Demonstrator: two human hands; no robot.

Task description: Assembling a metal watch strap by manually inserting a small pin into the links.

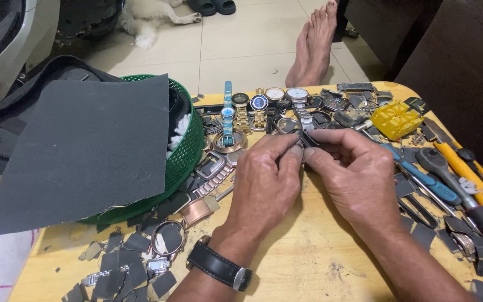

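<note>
Both hands meet over the middle of the round yellow wooden worktop (pixel 308 263). The left hand (pixel 266 184) and the right hand (pixel 359 179) each pinch, with closed fingertip grip, one small dark metal watch part (pixel 307 140) held between them just above the surface; its exact shape is too small to tell. Just beyond lies a row of metal wristwatches (pixel 261 106); a green plastic basket (pixel 188 151) covered by a dark grey sandpaper sheet (pixel 85 148) stands to the left, and a blue-handled screwdriver (pixel 429 182) lies to the right. I judge the main risk is the tiny part slipping from the fingertips and vanishing among the scattered dark scraps (pixel 124 268), since the hold looks slight.
</note>
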